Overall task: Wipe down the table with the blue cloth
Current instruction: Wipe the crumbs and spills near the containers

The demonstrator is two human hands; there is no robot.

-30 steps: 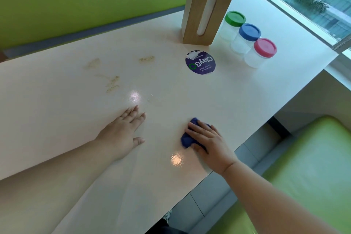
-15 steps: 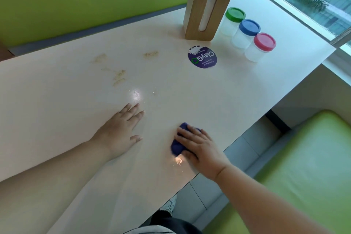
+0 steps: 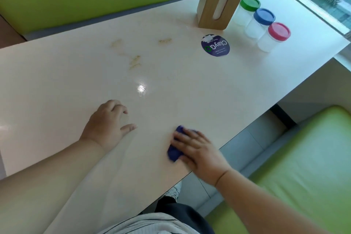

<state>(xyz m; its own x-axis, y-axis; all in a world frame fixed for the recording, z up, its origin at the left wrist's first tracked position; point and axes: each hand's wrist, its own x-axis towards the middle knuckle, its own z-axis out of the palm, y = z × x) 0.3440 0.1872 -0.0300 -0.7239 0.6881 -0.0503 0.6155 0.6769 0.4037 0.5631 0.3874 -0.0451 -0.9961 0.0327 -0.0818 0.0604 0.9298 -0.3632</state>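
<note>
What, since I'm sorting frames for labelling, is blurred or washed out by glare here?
Head view: the right hand and the blue cloth under it are smeared by motion blur. Head view: the left hand is only slightly soft. Head view: a bright glare patch sits on the table beyond the left hand, while the stains stay readable.

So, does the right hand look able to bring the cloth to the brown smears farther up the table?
Probably yes: bare table lies between the right hand, pressing the blue cloth, and the smears; the left hand rests off to the side.
</note>
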